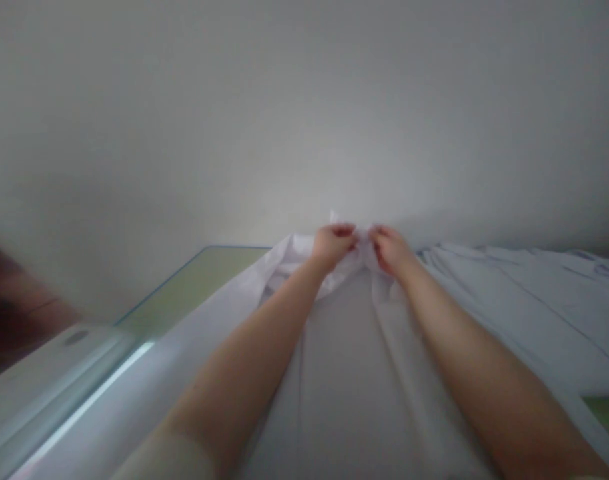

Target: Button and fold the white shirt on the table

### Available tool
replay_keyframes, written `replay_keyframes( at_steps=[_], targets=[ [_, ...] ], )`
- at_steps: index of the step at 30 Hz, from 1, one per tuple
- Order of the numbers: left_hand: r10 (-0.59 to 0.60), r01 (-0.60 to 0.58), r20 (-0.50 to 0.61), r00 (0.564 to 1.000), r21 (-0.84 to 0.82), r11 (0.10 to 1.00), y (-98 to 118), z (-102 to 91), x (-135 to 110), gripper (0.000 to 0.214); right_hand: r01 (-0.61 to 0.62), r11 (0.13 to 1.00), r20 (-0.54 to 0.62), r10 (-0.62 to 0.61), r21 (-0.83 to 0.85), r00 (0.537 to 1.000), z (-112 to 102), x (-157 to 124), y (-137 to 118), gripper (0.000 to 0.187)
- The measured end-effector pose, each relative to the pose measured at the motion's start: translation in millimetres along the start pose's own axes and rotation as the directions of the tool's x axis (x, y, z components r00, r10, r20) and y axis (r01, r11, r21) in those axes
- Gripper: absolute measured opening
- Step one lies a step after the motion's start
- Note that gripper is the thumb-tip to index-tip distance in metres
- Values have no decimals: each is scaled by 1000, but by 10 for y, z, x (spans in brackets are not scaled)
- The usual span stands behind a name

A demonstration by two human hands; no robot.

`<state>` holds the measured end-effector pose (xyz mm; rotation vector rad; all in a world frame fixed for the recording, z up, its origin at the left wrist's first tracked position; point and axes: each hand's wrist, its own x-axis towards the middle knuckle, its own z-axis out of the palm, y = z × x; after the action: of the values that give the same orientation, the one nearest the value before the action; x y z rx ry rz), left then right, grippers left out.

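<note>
A white shirt lies spread lengthwise on a glass-topped green table, its collar at the far end. My left hand and my right hand are both closed, fingers pinched on the white fabric at the shirt's collar, almost touching each other. Both forearms stretch forward over the shirt's body. What the fingertips hold beyond cloth is too small to make out.
More white cloth lies crumpled at the right of the table. A plain pale wall rises right behind the table's far edge. A white ledge and a dark brown surface sit at the left.
</note>
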<state>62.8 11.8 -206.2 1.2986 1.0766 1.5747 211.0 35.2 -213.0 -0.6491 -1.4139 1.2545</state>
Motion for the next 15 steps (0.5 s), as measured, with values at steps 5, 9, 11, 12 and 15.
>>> replay_keyframes(
  at_steps=[5, 9, 11, 12, 15],
  targets=[
    [11, -11, -23, 1000, 28, 1000, 31, 20, -13, 26, 107, 987, -46, -113, -118, 992, 31, -60, -140, 33],
    [14, -14, -15, 1000, 8, 1000, 51, 32, -26, 23, 174, 893, -9, -195, -414, 981, 38, -98, -232, 33],
    [36, -36, 7, 999, 28, 999, 33, 26, -18, 24, 192, 838, 18, -212, -511, 977, 45, -104, -253, 30],
    [51, -52, 25, 998, 43, 998, 18, 20, -8, 24, 196, 812, 25, -218, -550, 976, 49, -104, -257, 28],
    [84, -91, 88, 993, 75, 993, -39, 3, 31, 25, 196, 744, 25, -234, -638, 972, 58, -101, -260, 25]
  ],
)
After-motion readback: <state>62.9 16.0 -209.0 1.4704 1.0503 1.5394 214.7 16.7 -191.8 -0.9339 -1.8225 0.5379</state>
